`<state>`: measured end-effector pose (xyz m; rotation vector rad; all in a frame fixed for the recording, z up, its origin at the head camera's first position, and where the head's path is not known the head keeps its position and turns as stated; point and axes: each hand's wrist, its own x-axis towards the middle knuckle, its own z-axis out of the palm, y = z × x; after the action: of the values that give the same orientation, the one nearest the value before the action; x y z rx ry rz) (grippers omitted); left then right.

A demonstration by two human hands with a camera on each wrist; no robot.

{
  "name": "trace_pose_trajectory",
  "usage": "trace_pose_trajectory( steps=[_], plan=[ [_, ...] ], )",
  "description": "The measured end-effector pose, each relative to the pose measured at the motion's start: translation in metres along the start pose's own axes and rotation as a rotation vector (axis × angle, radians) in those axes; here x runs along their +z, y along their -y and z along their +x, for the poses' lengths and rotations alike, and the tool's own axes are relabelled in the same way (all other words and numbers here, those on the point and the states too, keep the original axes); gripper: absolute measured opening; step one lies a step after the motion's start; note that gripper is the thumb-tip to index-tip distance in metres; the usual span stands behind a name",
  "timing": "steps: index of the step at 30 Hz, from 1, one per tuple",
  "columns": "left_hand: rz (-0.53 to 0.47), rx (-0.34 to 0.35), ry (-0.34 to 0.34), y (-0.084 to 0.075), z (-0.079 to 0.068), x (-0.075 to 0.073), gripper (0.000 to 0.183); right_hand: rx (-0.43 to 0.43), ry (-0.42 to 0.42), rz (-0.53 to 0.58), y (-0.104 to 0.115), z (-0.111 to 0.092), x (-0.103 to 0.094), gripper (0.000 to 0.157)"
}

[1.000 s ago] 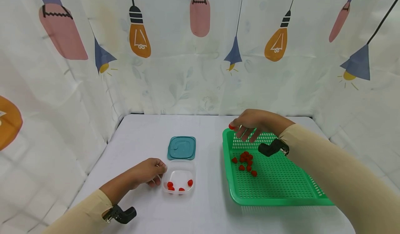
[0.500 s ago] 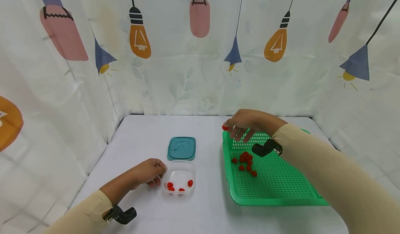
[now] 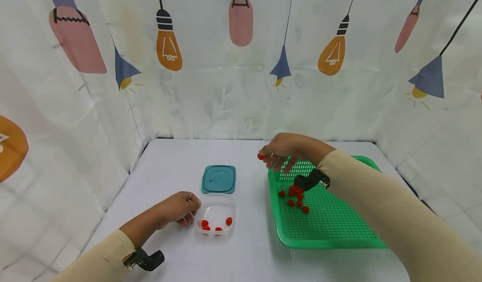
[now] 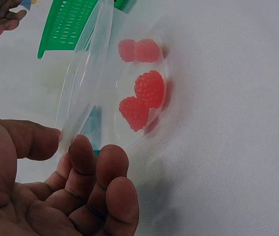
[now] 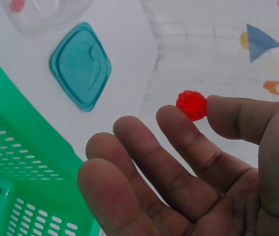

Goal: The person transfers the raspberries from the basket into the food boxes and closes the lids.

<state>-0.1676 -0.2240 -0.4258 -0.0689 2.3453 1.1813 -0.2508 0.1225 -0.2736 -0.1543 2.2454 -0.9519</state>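
Between thumb and index finger, my right hand [image 3: 284, 150] pinches one red raspberry [image 5: 192, 105], held above the left back corner of the green basket [image 3: 331, 243]. My left hand [image 3: 180, 208] pinches the left rim of a clear plastic container [image 3: 216, 208] that stands on the table. Several raspberries [image 4: 149, 88] lie on the container's floor, most toward its near side. Inside the basket, more raspberries [image 3: 299, 203] sit in a loose cluster at the left; the right wrist's camera covers part of them in the head view.
A teal square lid [image 3: 219, 179] lies flat just behind the container. The white table [image 3: 169, 160] is enclosed by a patterned cloth [image 3: 211, 85] at the back and sides. A black wrist camera [image 3: 148, 260] is strapped to each forearm.
My right hand has moved left with the raspberry, from over the basket's back part to past its left edge. My left hand and the container have stayed in place.
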Motion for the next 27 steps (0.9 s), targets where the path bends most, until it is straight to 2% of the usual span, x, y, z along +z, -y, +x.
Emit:
trace_pose_trajectory(
  steps=[27],
  plan=[
    [0.012, -0.008, -0.007, 0.002, 0.0, 0.001, 0.019, -0.014, 0.005, -0.002, 0.021, 0.011, 0.026, 0.031]
  ],
)
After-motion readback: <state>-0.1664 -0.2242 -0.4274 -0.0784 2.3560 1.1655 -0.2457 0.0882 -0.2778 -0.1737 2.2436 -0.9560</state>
